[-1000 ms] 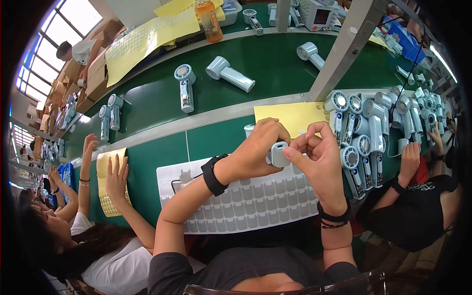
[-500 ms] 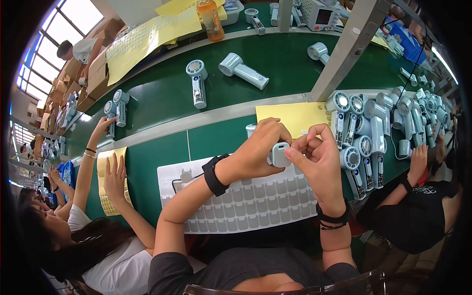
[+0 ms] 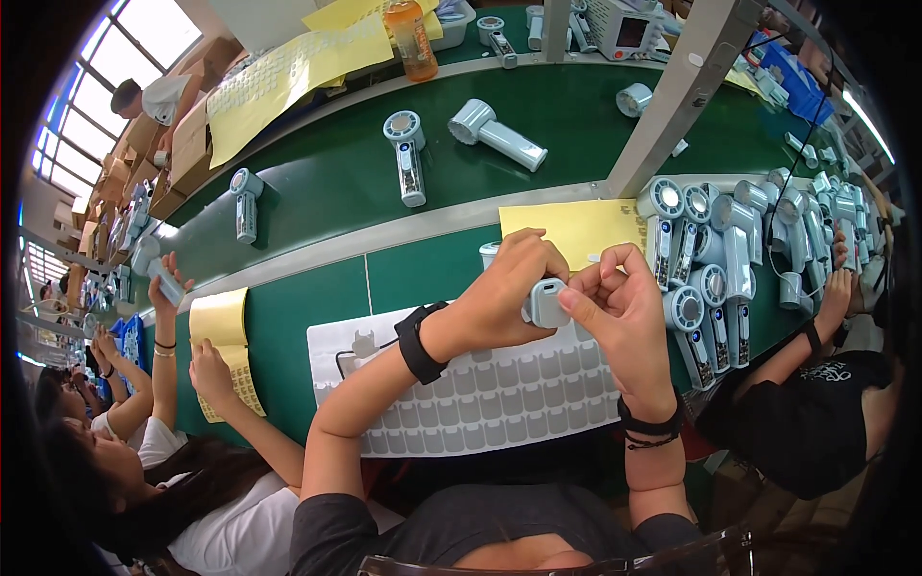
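My left hand (image 3: 509,293) and my right hand (image 3: 619,312) meet above the green bench and together grip a small pale blue handheld fan (image 3: 545,301). Only its squarish end shows between my fingers; the rest is hidden by my left hand. My right fingertips press on its face. Below my hands lies a white sheet of grey stickers (image 3: 480,403). A yellow backing sheet (image 3: 574,230) lies just beyond my hands. A black band circles each wrist.
A cluster of pale blue fans (image 3: 720,259) stands to my right. More fans (image 3: 407,163) ride the green conveyor (image 3: 317,182) beyond. A metal post (image 3: 672,96) rises at right. A person on my left (image 3: 206,374) handles a yellow sticker sheet (image 3: 223,331); another person's arm (image 3: 816,322) reaches in at right.
The fans on the conveyor have slid to the right. The person on my left has raised a hand holding a fan. My hands stay on the fan in the same place.
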A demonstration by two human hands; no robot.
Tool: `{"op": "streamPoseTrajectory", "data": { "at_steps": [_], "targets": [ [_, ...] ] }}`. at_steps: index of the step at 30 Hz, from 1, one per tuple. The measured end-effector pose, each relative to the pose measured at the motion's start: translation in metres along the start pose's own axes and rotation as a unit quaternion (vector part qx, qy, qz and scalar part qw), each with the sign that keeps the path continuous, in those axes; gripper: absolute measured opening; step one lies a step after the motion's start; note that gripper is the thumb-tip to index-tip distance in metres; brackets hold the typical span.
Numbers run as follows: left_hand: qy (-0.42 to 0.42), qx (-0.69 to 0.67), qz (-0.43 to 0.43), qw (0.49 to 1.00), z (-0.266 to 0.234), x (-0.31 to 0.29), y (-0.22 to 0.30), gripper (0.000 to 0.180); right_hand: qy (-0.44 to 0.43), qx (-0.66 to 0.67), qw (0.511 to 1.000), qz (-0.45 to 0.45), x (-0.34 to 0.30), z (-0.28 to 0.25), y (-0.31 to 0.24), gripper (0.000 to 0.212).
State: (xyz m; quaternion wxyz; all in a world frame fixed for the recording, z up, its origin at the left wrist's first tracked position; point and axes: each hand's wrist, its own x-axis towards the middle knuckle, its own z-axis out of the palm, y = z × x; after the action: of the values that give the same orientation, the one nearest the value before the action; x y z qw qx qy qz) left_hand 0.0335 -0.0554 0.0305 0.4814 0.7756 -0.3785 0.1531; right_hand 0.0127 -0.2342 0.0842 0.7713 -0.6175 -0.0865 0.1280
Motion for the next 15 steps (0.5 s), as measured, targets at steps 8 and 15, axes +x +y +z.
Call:
{"op": "streamPoseTrajectory", "data": {
  "at_steps": [8, 15],
  "targets": [
    [-0.003, 0.004, -0.006, 1.0, 0.0005, -0.0008, -0.0007, 0.05, 0.009, -0.037, 0.999, -0.03, -0.0013, 0.004, 0.0014, 0.036],
    [-0.004, 0.004, -0.008, 1.0, 0.0003, -0.0004, -0.0009, 0.05, 0.016, -0.045, 0.998, -0.035, -0.0004, 0.0052, 0.002, 0.036]
  ]
}}
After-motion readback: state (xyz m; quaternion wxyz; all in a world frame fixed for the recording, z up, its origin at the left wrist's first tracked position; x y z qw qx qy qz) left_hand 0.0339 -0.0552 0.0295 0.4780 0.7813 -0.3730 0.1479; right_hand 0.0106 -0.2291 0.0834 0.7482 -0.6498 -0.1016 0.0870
